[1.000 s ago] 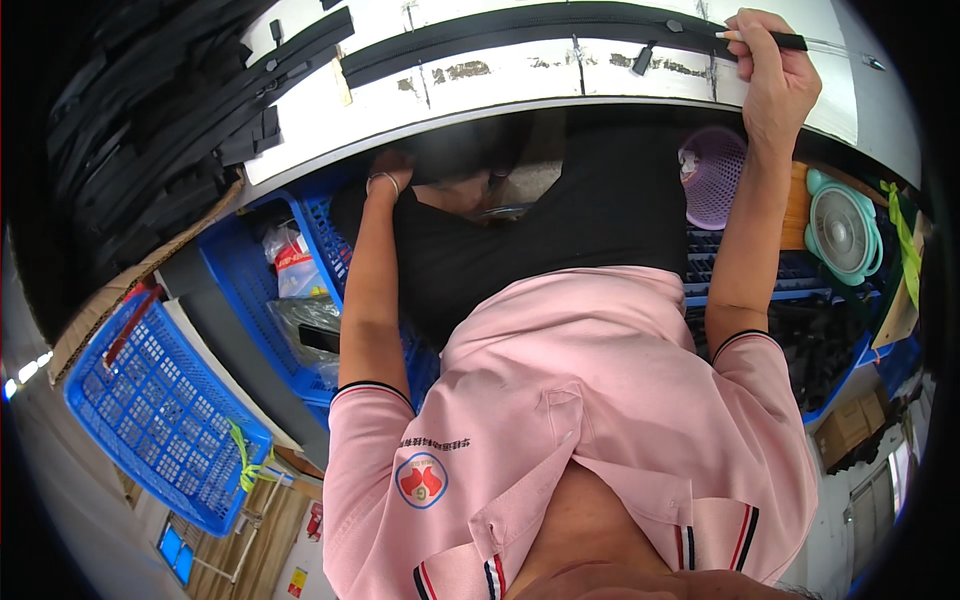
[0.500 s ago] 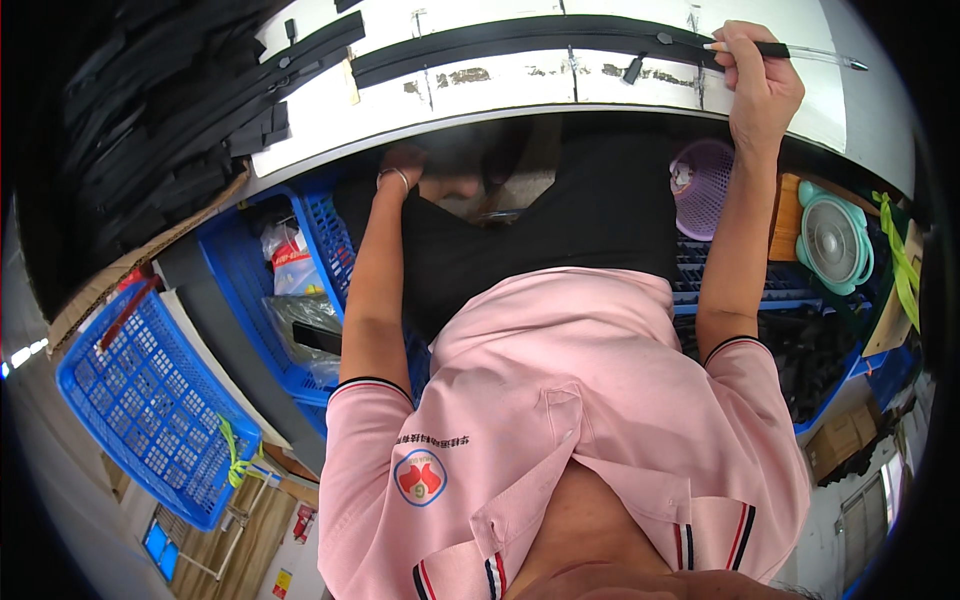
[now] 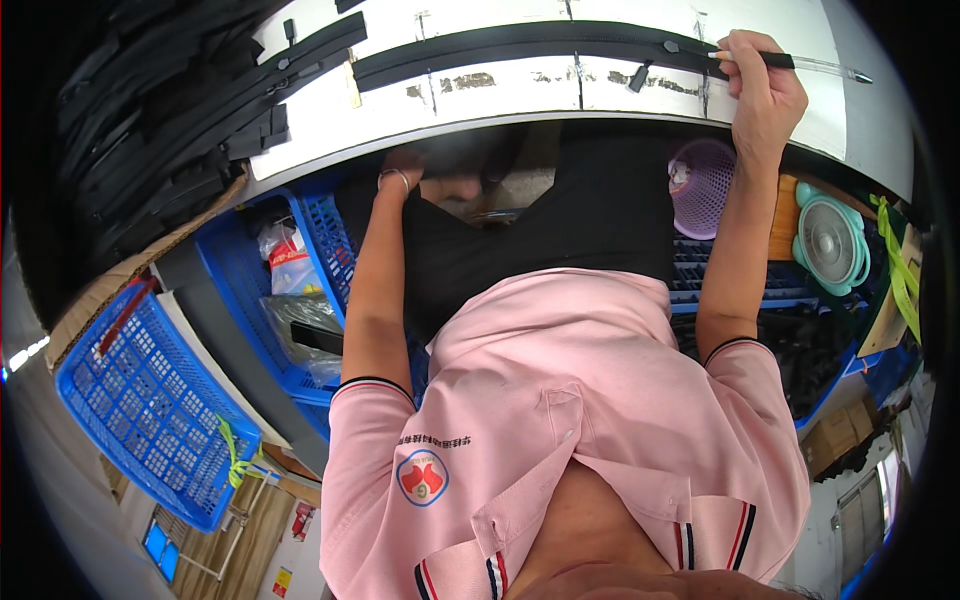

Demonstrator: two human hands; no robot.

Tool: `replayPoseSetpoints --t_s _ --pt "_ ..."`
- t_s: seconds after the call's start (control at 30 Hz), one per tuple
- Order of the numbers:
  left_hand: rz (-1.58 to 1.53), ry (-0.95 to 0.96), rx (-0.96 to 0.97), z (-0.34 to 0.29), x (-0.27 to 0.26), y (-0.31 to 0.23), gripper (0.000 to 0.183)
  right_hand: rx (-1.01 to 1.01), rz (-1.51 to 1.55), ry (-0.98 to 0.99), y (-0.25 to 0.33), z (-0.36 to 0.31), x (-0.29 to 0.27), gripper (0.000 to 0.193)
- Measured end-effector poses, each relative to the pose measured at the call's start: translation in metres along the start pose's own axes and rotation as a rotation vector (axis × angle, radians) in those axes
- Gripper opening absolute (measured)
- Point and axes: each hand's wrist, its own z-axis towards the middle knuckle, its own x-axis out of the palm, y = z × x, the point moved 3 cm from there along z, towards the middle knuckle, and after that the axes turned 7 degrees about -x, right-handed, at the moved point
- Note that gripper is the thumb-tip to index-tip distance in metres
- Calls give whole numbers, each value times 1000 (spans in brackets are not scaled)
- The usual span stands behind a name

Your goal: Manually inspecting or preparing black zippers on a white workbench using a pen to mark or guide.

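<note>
Bright, whitish light floods the bench (image 3: 882,140), strongest on the white sheet (image 3: 525,95) along its near edge, where the surface nearly washes out. Below that edge shadow deepens, and the black trousers (image 3: 540,245) lose most detail; at the bench's left end, the black pile (image 3: 150,140) merges into darkness. A glaring strip burns at the far left. The pen (image 3: 800,63) looks fairly sharp. Fisheye distortion bows the near edge, and black vignetting swallows the corners.
</note>
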Motion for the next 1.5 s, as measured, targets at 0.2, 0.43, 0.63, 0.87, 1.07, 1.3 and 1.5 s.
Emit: replayPoseSetpoints --t_s 0.2,0.43,0.63,0.87,1.07,1.3,1.5 --pt "-6 -12 19 4 7 5 35 -41 17 10 0 0 -1 13" --pt "11 -25 34 4 6 5 34 -34 38 15 -2 -1 -2 13" --pt "19 3 -5 3 2 3 34 -34 54 9 -2 -1 -1 13" --pt "196 23 -28 3 -2 1 31 -29 49 1 2 2 2 13" --pt "8 -2 -42 39 22 19 35 52 814 -10 7 3 37 18" --pt "15 -121 -128 44 22 -3 63 -91 98 68 -13 7 8 13" --pt "-123 -139 -228 -8 -31 -74 82 -50 110 67 -7 7 14 13"
